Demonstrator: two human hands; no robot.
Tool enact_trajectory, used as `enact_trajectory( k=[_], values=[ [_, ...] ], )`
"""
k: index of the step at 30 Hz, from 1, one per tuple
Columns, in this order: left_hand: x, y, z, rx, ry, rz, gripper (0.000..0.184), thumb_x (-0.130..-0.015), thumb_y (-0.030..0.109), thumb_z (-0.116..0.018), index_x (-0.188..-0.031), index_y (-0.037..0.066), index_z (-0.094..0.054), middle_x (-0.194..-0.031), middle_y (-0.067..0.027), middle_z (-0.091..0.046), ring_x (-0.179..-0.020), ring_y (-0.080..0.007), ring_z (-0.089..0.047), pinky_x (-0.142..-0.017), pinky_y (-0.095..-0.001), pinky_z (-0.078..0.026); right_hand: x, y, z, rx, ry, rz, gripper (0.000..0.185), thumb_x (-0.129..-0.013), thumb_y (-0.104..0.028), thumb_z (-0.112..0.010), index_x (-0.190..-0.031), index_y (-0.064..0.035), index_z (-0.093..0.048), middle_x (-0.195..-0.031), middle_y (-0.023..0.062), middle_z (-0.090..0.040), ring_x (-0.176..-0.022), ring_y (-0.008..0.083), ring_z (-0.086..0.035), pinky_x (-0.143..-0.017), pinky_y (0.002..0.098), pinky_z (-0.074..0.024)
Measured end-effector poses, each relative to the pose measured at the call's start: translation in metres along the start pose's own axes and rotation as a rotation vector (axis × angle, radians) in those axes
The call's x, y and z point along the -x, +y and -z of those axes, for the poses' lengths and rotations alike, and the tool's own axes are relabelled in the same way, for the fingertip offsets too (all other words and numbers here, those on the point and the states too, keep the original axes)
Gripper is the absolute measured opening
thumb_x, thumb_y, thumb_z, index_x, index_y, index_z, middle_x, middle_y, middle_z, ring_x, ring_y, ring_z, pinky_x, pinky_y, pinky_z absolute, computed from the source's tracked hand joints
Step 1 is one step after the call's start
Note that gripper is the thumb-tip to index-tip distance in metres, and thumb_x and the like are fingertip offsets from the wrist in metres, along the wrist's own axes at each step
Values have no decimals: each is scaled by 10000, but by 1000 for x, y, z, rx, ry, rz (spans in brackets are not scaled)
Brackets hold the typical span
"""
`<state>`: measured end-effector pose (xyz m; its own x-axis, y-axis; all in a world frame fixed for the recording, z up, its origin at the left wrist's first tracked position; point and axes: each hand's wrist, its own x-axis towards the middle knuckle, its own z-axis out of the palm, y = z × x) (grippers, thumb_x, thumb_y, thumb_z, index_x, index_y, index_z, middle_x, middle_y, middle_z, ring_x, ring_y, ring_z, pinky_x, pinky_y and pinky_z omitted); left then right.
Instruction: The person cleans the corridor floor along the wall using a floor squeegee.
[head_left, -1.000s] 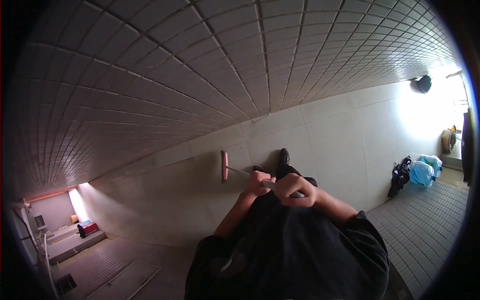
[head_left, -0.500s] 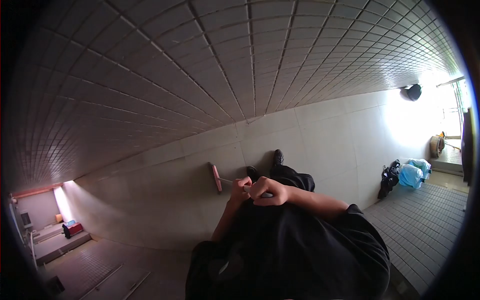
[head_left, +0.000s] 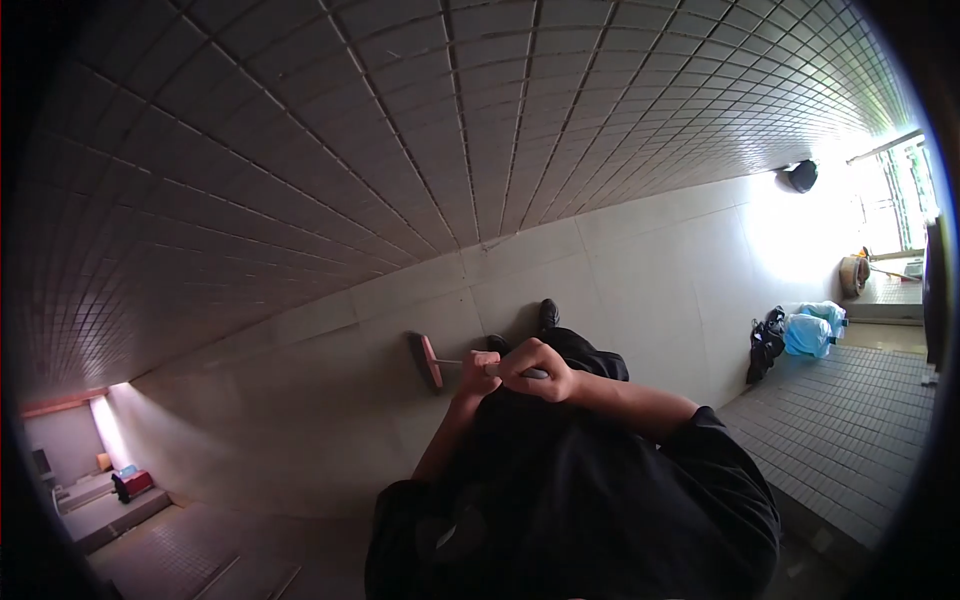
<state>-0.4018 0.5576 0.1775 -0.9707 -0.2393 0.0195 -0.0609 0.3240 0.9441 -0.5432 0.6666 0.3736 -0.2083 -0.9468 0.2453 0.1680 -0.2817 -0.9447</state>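
Observation:
A broom (head_left: 430, 362) with a pinkish-red head and dark bristles is on the floor, ahead and to the left of my shoes. Its thin pale handle runs from the head back to my hands. Closest to the head, my left hand (head_left: 480, 371) wraps around the handle. My right hand (head_left: 538, 370) grips the handle's grey top end, which pokes out beside the fist. Both hands are in front of my dark clothing, close together. My black shoes (head_left: 549, 315) stand on the floor just past them.
A tiled wall (head_left: 440, 130) borders the pale floor (head_left: 620, 270) ahead. To the right lie black bags (head_left: 766, 345) and light-blue bags (head_left: 806, 335), with a dark round object (head_left: 801, 177) by the wall and a brown basket-like container (head_left: 853, 275). A red item (head_left: 133, 486) is far left.
The broom head has shifted slightly left and lies at a slightly different angle. Both hands keep their grip. The whole view has turned a little, moving the bags leftward.

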Motion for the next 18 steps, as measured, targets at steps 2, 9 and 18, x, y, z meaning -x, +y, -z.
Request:
enact_trajectory(
  k=[2,9,18],
  values=[
    [5,-8,-2,-10,54,-31,163,-611,132,-588,-574,45,-455,-534,-145,-477,-503,-333,-528,-445,-390,-355,-2,0,-10,7,50,-23,193,-784,-53,-566,-620,34,-513,-606,129,-529,-584,279,-522,-618,345,-424],
    [15,15,12,-96,126,-191,247,-652,180,-608,-550,47,-427,-522,-150,-456,-489,-336,-515,-440,-392,-345,-13,-15,-32,-64,-24,52,212,-800,-52,-557,-614,29,-496,-655,134,-527,-642,280,-507,-657,374,-389],
    [16,38,8,-232,363,-275,368,-747,242,-644,-535,47,-415,-500,-146,-449,-461,-334,-489,-432,-397,-327,-13,-22,-31,-12,-104,15,183,-790,-36,-562,-622,28,-525,-728,137,-562,-725,302,-509,-751,392,-414]
  ],
)
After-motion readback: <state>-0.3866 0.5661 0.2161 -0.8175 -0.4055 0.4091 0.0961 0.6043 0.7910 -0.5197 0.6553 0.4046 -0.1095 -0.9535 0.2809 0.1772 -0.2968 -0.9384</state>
